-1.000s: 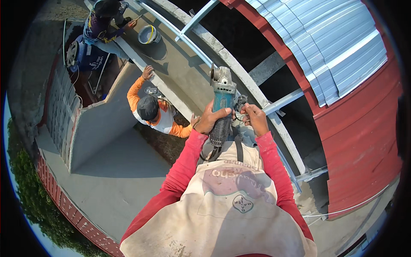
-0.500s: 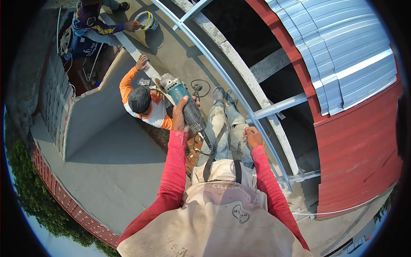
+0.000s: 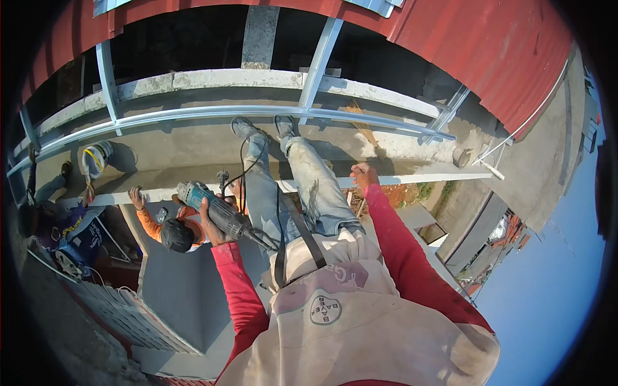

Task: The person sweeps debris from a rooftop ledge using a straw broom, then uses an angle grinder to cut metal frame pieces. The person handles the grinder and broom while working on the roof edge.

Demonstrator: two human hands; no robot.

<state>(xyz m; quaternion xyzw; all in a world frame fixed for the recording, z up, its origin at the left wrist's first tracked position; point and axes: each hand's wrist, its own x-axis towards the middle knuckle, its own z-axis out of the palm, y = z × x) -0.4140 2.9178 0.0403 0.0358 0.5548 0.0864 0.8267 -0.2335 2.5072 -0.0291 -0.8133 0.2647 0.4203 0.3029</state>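
Observation:
My left hand (image 3: 213, 223) is wrapped round the dark rear body of an angle grinder (image 3: 226, 216), whose teal head points to the upper left, beside my legs. Its black cord trails from the rear end near my waist, and a dark cable loops beside my leg. The disc is hard to make out from here. My right hand (image 3: 364, 175) hangs out to the right above the edge of the concrete ledge (image 3: 212, 168), fingers curled with nothing visible in them.
A person in an orange sleeve and dark cap (image 3: 177, 235) is just left of the grinder, one hand on the ledge edge. Another person (image 3: 55, 228) is at far left, near a bucket (image 3: 96, 159). Metal framing (image 3: 212, 116) crosses ahead of my shoes. A broom (image 3: 362, 125) lies right.
My view has turned to the right, so the red roof now lies ahead instead of at right. The grinder stays in my left hand. My right hand has moved outward from my leg.

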